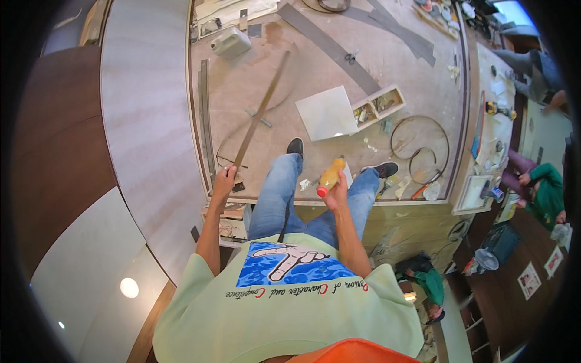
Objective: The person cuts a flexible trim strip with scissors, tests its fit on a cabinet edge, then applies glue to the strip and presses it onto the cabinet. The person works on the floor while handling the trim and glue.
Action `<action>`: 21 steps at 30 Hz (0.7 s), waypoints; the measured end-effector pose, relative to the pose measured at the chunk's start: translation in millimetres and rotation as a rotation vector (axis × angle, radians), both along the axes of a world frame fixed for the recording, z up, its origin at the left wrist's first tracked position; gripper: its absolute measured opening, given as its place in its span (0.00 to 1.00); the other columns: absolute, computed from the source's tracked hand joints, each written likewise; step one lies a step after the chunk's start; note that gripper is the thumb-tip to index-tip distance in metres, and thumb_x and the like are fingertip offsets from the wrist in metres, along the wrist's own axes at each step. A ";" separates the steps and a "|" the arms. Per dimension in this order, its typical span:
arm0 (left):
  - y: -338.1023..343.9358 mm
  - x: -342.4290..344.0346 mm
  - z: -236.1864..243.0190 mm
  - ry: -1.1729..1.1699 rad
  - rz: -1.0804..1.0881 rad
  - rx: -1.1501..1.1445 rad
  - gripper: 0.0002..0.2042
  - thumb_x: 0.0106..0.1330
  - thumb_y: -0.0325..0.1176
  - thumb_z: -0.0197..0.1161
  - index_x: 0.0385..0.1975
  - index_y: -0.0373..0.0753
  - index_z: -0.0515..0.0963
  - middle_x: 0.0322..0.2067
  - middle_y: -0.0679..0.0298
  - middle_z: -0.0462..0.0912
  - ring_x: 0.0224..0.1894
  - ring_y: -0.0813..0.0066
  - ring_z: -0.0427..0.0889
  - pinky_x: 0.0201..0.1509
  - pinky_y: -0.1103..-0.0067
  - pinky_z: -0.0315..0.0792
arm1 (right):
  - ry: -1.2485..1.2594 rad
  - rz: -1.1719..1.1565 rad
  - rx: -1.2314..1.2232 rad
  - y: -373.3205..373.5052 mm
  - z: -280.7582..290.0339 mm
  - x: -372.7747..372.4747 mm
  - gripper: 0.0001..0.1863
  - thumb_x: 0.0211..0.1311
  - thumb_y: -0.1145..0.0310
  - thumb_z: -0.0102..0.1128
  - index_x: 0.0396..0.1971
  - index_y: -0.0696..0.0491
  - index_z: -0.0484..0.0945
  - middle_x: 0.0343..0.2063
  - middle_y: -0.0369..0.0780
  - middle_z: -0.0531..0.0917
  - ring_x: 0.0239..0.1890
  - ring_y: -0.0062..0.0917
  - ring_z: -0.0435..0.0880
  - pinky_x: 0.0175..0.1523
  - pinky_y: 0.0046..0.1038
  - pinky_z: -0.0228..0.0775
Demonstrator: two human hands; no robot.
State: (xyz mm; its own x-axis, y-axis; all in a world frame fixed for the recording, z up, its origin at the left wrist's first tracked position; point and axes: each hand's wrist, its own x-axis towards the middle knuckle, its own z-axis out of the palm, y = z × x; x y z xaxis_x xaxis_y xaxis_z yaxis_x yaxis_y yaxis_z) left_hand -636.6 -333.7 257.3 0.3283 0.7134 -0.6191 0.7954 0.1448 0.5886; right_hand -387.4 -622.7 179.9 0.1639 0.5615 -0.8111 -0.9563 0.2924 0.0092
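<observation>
My left hand (225, 178) is closed round the near end of a long, thin brown strip (261, 109), which slants up and to the right over the work surface. In my right hand (338, 195) is a small squeeze bottle (331, 173) with yellowish contents, its red cap tilted down toward me. A white panel (324, 114) lies beyond the bottle, beside an open wooden box (387, 101) with small items in its compartments. Just past my left hand, a thin dark curved strip (219, 145) lies on the surface.
A whitish jug (232, 43) stands at the far left. Scissors (350, 58) rest on a long grey strip (321, 43). Coiled dark edging (445, 142) lies to the right. A drill (500, 110) sits on the right-hand bench. Other people in green (548, 187) are at the right.
</observation>
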 end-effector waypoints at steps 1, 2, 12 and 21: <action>12.1 -20.4 4.9 -0.038 0.057 0.022 0.16 0.75 0.41 0.52 0.37 0.35 0.80 0.22 0.69 0.70 0.27 0.80 0.69 0.34 0.78 0.65 | -0.036 0.043 -0.035 23.9 18.7 -5.0 0.23 0.65 0.46 0.59 0.48 0.50 0.75 0.39 0.36 0.81 0.42 0.28 0.80 0.48 0.32 0.73; 24.0 -38.3 9.9 -0.033 0.100 0.001 0.16 0.75 0.41 0.51 0.36 0.35 0.80 0.22 0.69 0.70 0.27 0.80 0.68 0.34 0.79 0.65 | -0.083 0.065 0.014 46.6 35.9 -3.7 0.25 0.64 0.46 0.60 0.49 0.51 0.75 0.38 0.37 0.81 0.41 0.29 0.81 0.47 0.32 0.74; 64.5 -87.0 60.9 -0.185 0.271 -0.005 0.17 0.75 0.43 0.50 0.34 0.37 0.79 0.20 0.73 0.65 0.24 0.84 0.65 0.25 0.81 0.60 | -0.230 0.015 0.168 168.2 169.1 62.4 0.25 0.65 0.46 0.60 0.49 0.53 0.75 0.39 0.37 0.81 0.44 0.29 0.81 0.50 0.33 0.74; 120.4 -34.2 83.0 -0.218 0.245 -0.065 0.16 0.76 0.42 0.50 0.35 0.37 0.79 0.19 0.75 0.65 0.20 0.86 0.64 0.23 0.83 0.61 | -0.217 -0.220 0.035 213.4 157.6 103.2 0.26 0.61 0.43 0.62 0.47 0.49 0.71 0.40 0.35 0.79 0.41 0.26 0.78 0.45 0.32 0.72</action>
